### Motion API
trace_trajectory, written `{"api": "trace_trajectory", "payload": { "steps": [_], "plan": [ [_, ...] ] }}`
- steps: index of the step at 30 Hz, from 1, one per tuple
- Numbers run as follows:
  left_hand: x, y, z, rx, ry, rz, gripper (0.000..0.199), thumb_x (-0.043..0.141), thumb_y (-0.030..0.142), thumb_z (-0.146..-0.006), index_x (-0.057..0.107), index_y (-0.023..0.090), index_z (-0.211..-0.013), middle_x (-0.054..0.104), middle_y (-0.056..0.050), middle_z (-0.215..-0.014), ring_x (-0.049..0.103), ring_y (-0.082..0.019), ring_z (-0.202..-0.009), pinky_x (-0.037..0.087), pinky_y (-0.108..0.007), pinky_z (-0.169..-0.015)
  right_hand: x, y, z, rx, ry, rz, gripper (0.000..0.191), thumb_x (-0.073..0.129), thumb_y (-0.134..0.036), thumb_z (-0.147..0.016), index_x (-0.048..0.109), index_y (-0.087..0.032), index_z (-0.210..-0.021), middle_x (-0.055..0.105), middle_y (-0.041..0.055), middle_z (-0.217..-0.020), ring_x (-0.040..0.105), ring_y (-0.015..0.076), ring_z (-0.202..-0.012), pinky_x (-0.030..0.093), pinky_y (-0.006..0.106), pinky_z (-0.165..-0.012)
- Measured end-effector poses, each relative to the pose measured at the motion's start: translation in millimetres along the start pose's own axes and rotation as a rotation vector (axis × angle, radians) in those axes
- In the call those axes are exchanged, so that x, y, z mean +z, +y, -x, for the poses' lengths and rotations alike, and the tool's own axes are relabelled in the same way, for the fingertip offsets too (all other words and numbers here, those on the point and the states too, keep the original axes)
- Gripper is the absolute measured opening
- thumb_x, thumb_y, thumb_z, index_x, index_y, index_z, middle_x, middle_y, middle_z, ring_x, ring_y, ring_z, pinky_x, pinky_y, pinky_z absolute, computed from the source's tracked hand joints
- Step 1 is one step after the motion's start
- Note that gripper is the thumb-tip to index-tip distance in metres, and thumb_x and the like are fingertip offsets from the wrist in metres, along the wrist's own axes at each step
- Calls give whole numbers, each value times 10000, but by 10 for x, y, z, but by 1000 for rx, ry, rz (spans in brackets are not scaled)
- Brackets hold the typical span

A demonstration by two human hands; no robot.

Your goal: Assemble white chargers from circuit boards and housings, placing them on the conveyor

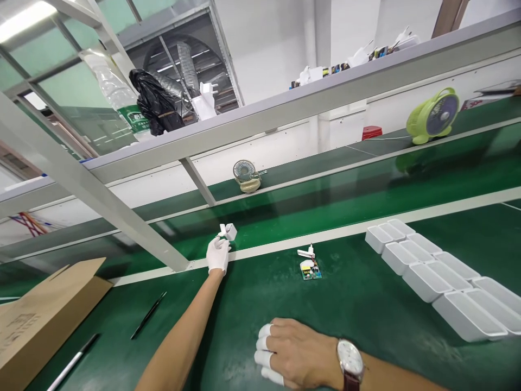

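My left hand (218, 254), in a white glove, reaches out across the belt's pale edge strip. Its fingers are closed at a small white plug housing (230, 232) over the green conveyor. My right hand (299, 353) rests palm down on the green bench, with white finger cots on its fingertips and a watch at the wrist. Its fingers lie slightly apart, and nothing shows in them. Beyond it on the bench lies a small circuit board (311, 270) with yellow and blue parts, joined to a white plug piece (307, 252).
Rows of white plastic cases (439, 271) stand at the right. A cardboard box (44, 320), a black pen-like tool (148, 316) and a white pen (73, 363) lie at the left. A slanted metal post (134, 217) rises beside my left hand. Two fans stand farther back.
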State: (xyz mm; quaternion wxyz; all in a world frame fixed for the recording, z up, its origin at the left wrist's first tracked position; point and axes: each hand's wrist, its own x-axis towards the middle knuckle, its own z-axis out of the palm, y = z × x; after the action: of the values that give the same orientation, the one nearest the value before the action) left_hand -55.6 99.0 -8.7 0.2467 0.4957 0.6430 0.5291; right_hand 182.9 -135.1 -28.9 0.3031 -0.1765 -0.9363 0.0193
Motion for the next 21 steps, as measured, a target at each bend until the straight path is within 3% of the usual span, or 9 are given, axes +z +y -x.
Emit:
{"api": "trace_trajectory", "payload": {
  "steps": [6,10,13,14,17,21],
  "plan": [
    [-9,73,258,71,-54,48,355,645,297,-827,628,136,-1143,717,-105,-1043,719,-169,-820,614,-341,-797,5,55,-61,-33,9,64,384,424,-514,-1025,637,-194,-1034,667,6,-810,608,184,-900,433,329,-795],
    [111,158,580,86,-228,7,392,687,375,-770,657,125,-1071,729,-100,-956,720,-224,-829,608,-384,-777,59,129,-82,-77,33,125,450,403,-562,-1023,671,-201,-1047,673,-6,-813,602,184,-878,438,319,-751],
    [286,431,910,161,-368,-66,307,720,397,-744,715,164,-945,740,-78,-911,708,-253,-852,589,-413,-829,56,189,-93,-80,12,163,490,396,-591,-1017,711,-216,-991,691,-12,-808,610,181,-826,445,311,-727],
    [362,580,1049,223,-407,-89,258,729,388,-747,727,188,-912,742,-64,-940,700,-249,-889,572,-408,-882,47,207,-97,-89,-1,169,496,399,-591,-1016,720,-220,-945,698,-12,-810,615,181,-815,447,310,-729],
    [621,1149,1565,781,-606,-179,148,624,324,-885,721,231,-947,729,-56,-1043,682,-229,-972,554,-394,-920,23,256,-114,-132,-10,182,492,407,-563,-1023,731,-213,-901,723,1,-854,639,194,-842,456,322,-780],
    [976,1868,2338,1248,-1017,-181,151,558,220,-953,690,224,-1027,698,-58,-1183,658,-203,-1069,524,-364,-969,69,310,-195,-201,-101,86,321,568,-442,-981,736,-203,-846,751,-27,-829,665,163,-846,469,255,-860]
  ]
}}
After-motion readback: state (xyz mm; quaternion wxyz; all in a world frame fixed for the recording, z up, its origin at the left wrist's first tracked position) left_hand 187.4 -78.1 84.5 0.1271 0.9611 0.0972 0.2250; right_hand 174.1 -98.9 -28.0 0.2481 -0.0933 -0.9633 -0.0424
